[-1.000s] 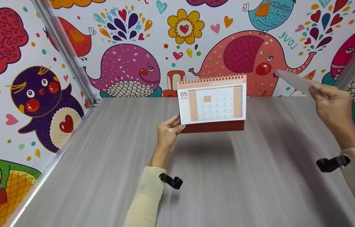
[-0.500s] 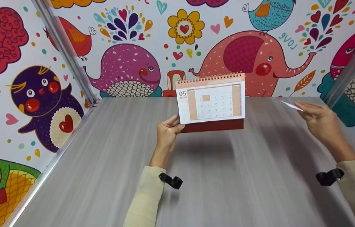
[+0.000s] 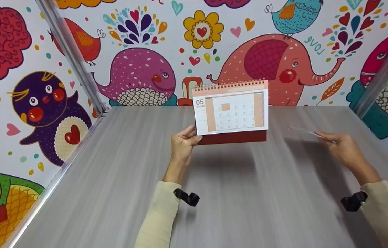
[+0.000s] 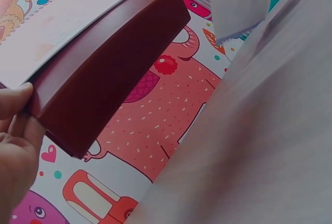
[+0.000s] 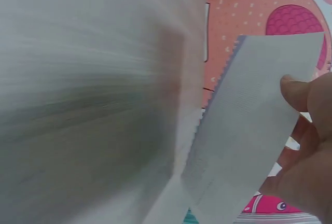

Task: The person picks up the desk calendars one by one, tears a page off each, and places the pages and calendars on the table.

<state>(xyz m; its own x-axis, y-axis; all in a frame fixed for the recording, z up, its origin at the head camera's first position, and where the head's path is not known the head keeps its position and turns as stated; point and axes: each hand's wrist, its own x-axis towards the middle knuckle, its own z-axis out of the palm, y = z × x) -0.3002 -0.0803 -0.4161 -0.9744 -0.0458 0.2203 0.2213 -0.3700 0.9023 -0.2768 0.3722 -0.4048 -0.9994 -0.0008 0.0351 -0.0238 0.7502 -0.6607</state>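
Observation:
My left hand (image 3: pixel 181 147) grips a spiral-bound desk calendar (image 3: pixel 233 115) by its lower left corner, raised above the table. Its page shows "05" and a date grid, and the dark red stand (image 4: pixel 109 63) shows below the pages in the left wrist view. Off to the right, my right hand (image 3: pixel 347 151) pinches a loose calendar page (image 5: pixel 244 110) between thumb and fingers. The page has a row of torn notches along one edge in the right wrist view. In the head view it appears nearly edge-on, level with the calendar's lower part and apart from it.
Beneath both hands lies a grey wood-grain table (image 3: pixel 128 193). Cartoon-printed panels (image 3: pixel 142 69) stand at the back and sides, with metal posts (image 3: pixel 71 57) at the corners. A black wrist camera (image 3: pixel 187 197) sits on the left cuff, another (image 3: pixel 354 202) on the right.
My right hand has come down and a little to the left with the loose page, which has tilted to nearly flat. The left hand and calendar have barely moved.

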